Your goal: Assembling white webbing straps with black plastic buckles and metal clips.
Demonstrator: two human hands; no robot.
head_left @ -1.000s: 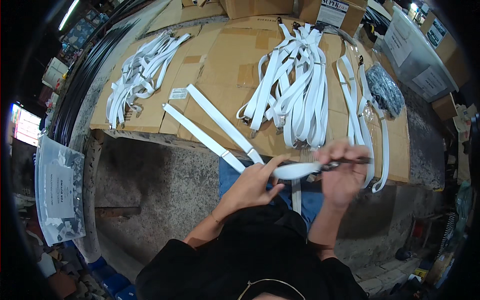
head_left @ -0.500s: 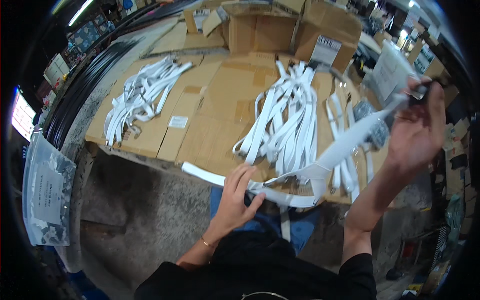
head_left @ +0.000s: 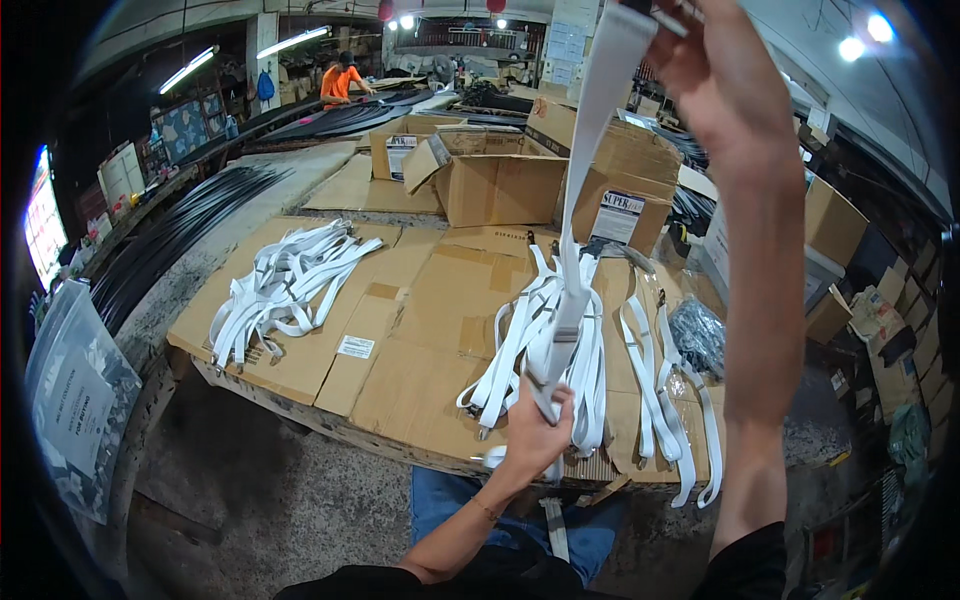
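Note:
A long white strap [head_left: 592,140] runs taut and nearly upright between my hands. High up on the right, my right hand [head_left: 715,95] grips its top end, where a dark piece shows at the fingers. Lower down, my left hand [head_left: 540,430] is closed round the strap below a slider-like buckle [head_left: 566,333]. Directly behind my left hand lies a large pile of white straps [head_left: 592,400] with small metal parts. Several more straps [head_left: 645,375] lie to its right, and another white pile [head_left: 285,280] rests at the left.
Flattened cardboard [head_left: 430,325] covers the table. Open cardboard boxes [head_left: 500,190] stand at the back, with a bag of dark parts [head_left: 697,335] at the right. A clear bag [head_left: 80,400] hangs at the left. Far off, a person in orange [head_left: 341,82] leans over dark strips.
My right hand has risen with the strap's end, pulling it upright. My left hand has moved right and up along the strap to the pile. The view has tilted up.

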